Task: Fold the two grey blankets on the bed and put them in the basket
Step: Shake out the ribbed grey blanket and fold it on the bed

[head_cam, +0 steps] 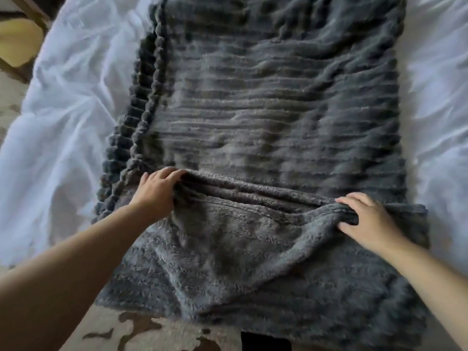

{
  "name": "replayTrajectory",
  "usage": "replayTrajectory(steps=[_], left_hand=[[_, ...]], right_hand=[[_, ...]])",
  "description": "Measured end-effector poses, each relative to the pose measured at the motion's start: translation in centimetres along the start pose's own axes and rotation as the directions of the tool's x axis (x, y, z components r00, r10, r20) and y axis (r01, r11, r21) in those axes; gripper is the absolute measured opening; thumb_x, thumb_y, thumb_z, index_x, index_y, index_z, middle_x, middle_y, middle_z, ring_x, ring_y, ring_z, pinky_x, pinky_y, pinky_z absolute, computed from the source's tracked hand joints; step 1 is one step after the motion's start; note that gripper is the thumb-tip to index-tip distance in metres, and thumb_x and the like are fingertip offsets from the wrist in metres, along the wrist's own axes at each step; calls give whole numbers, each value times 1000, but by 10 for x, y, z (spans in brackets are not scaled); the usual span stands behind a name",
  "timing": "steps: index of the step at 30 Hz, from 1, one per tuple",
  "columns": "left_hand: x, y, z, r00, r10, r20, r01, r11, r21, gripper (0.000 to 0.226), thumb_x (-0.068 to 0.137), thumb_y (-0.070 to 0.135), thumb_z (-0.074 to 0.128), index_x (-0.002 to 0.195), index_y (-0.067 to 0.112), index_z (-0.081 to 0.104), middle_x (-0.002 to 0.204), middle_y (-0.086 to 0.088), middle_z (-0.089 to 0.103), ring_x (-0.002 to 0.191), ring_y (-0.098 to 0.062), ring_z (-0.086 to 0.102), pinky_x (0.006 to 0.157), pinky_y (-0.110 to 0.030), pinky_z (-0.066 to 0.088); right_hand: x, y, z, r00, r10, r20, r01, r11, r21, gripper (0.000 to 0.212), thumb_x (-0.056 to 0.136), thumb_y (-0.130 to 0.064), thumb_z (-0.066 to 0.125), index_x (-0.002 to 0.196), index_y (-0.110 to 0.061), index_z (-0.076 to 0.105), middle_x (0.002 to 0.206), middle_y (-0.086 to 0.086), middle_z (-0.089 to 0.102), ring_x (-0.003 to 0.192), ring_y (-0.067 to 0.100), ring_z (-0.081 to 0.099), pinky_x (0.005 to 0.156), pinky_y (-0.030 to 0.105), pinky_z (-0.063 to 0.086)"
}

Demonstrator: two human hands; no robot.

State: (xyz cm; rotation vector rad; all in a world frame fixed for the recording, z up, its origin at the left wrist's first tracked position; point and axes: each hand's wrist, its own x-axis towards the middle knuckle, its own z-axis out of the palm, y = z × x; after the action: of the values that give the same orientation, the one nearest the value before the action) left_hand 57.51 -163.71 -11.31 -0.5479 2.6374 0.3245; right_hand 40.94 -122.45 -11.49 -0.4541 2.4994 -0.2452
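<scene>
White bedding (63, 127) spans the view, rumpled. Grey blanket (278, 110) lies lengthwise along its middle, ribbed side up, two layered edges showing at left; the near end is turned back with its fleecy side up, overhanging patterned carpet (157, 333). Left hand (154, 191) grips the fold's left corner, fingers curled over it. Right hand (367, 219) pinches the right corner, thumb beneath.

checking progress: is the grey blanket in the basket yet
No, the grey blanket lies spread on the white bedding, with the left hand and right hand gripping its near edge.
</scene>
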Motion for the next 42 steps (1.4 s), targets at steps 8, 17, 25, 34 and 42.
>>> replayTrajectory(steps=[8, 17, 25, 34, 42], left_hand=[[25, -38, -23, 986, -108, -129, 124, 985, 121, 50, 82, 36, 72, 128, 19, 60, 123, -12, 60, 116, -36, 54, 98, -47, 42], [64, -61, -44, 998, -57, 9, 48, 917, 395, 46, 90, 65, 42, 99, 29, 69, 101, 2, 72, 106, -22, 62, 99, -34, 36], [59, -79, -42, 832, -199, 518, 44, 954, 296, 71, 71, 81, 54, 99, 18, 70, 84, 2, 65, 79, -16, 59, 73, -24, 44], [25, -39, -23, 957, -135, -258, 191, 960, 204, 51, 80, 29, 71, 127, 17, 55, 136, -19, 46, 124, -38, 45, 112, -53, 23], [-97, 39, 53, 985, 53, -166, -60, 997, -38, 59, 94, 42, 51, 148, 23, 36, 158, -12, 27, 145, -31, 23, 119, -51, 10]], right_hand=[[39, 9, -21, 993, 110, -39, -109, 994, 26, 22, 83, -20, 74, 84, -33, 56, 93, 1, 58, 80, 25, 54, 62, 34, 41], [75, 9, -54, 979, 122, 164, -117, 992, -40, 17, 81, -26, 77, 92, -14, 71, 84, 3, 62, 76, 23, 60, 55, 26, 36], [86, 22, -54, 872, 256, 416, -158, 954, -255, 43, 74, -50, 78, 94, -13, 71, 93, 7, 73, 83, 21, 65, 69, 31, 44], [36, 7, -9, 949, 62, -309, -170, 927, -335, 64, 86, -35, 69, 139, -8, 47, 141, 21, 43, 125, 41, 40, 105, 51, 35], [-103, -72, 94, 999, 14, -32, -16, 997, -78, 59, 101, -44, 36, 155, -26, 19, 164, 4, 5, 148, 28, 11, 120, 42, 17]])
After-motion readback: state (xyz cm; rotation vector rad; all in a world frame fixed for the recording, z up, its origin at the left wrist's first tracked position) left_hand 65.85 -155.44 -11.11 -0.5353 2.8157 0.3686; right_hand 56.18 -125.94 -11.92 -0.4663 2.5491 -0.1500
